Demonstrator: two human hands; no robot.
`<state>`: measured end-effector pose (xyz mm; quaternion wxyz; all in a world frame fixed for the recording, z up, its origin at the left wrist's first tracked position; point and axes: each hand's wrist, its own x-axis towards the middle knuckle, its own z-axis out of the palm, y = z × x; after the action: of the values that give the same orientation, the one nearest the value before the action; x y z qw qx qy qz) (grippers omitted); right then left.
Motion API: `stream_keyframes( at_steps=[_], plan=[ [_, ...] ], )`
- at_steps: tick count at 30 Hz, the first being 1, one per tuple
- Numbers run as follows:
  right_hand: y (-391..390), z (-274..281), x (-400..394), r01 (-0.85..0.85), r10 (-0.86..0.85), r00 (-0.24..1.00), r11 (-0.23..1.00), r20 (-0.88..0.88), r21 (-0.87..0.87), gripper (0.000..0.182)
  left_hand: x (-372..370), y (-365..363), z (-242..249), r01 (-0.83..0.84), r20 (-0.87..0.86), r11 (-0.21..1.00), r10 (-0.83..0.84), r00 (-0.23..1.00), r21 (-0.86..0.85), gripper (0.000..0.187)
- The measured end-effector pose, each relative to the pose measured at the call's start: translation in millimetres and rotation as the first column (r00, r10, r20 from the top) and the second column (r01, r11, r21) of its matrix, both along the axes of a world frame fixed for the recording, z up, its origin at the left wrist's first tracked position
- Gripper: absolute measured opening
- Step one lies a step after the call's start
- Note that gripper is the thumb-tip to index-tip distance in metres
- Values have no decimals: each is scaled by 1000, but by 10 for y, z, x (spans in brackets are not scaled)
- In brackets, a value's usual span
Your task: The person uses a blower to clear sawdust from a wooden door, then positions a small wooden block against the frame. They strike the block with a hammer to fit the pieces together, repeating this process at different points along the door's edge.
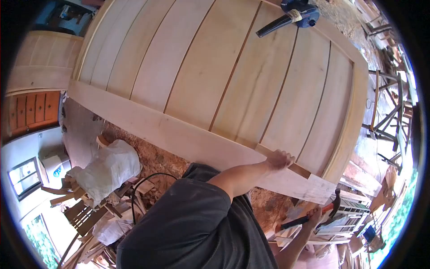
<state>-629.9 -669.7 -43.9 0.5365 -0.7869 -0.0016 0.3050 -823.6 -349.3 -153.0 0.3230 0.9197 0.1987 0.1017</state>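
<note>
My left hand is closed around a short strip of wood, which lies along the near edge of a large wooden panel. The panel is made of pale boards with dark grooves between them, set in a frame. Lower right, past the panel's edge, my right hand grips a hammer by its handle. The handle has a black grip and a red-orange part near the head. The hammer head is apart from the strip.
A dark electric blower rests on the panel's far side. Below the panel, a white plastic sack sits among wood offcuts. Sawdust covers the floor. Slatted wooden pieces are stacked at lower right. Metal stands are at far right.
</note>
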Motion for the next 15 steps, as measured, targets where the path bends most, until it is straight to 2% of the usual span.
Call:
stream_keyframes(
  at_steps=[1, 3, 5, 8, 10, 11, 13, 15],
  plan=[
    [-136, -114, 71, -29, 30, 1000, 994, -9, 108, 9, -5, -13, 9, -26, 36, 1000, 26, 999, 12, 12],
    [453, 27, -596, -199, 232, 967, 947, 109, -252, 9, -21, -34, 18, -4, 7, 1000, 4, 1000, 17, 12],
    [538, 273, -535, -246, 263, 964, 932, 28, -266, 11, 4, -25, 36, 15, -4, 1000, -15, 1000, 16, 13],
    [367, 264, -341, 70, -66, 997, 993, 51, -93, 11, 3, -28, 16, 24, -25, 1000, -23, 999, 7, 15],
    [366, 218, -301, 127, -123, 991, 990, -61, 68, 11, 7, -5, 34, 12, -50, 1000, -12, 999, 17, 15],
    [336, 154, -285, 92, -88, 993, 995, -73, 48, 11, -32, -37, 36, 4, -50, 1000, -3, 999, 20, 15],
    [446, 93, -511, -184, 191, 981, 963, 16, -199, 12, -16, -14, 67, 4, -31, 999, -2, 1000, 45, 14],
    [505, 194, -503, -284, 313, 949, 904, 44, -320, 11, 31, -11, 32, 7, -28, 1000, -6, 1000, 30, 14]
  ],
)
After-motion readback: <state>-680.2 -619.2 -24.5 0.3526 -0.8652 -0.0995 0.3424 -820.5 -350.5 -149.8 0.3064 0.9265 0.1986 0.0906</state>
